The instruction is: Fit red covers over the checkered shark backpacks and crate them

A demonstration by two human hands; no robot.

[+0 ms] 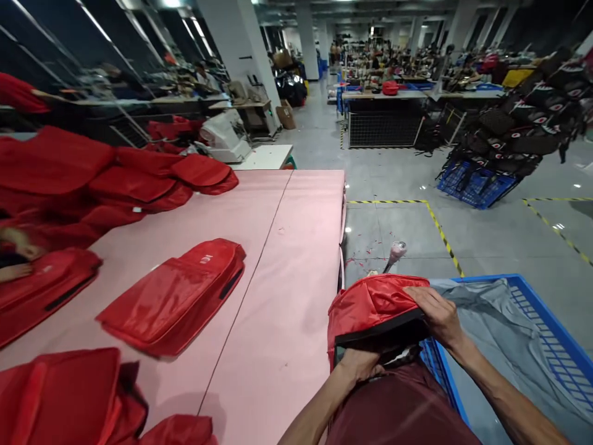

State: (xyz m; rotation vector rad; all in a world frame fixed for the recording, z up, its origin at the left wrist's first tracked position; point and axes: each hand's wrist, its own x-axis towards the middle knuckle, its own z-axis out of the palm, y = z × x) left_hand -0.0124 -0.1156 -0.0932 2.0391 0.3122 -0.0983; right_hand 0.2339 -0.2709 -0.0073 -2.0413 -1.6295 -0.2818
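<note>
From far off I see the big pink worktop [306, 247]; the blue crate [551, 326] stands right of the worktop, maybe for easy reach; a loose red bag [173, 296] lies flat on the worktop, likely to keep its shape; the held red bag [370, 303] is by the worktop's near right edge; my right hand [438, 314] has its grip pinching the bag's top, I think to keep the mouth open; my left hand [360, 361] is in that dark mouth, fingers mostly hidden; I cannot tell its grip.

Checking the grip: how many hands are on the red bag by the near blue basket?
2: on the red bag, the right hand grips its right side; the left hand is at its opening, partly hidden.
</note>
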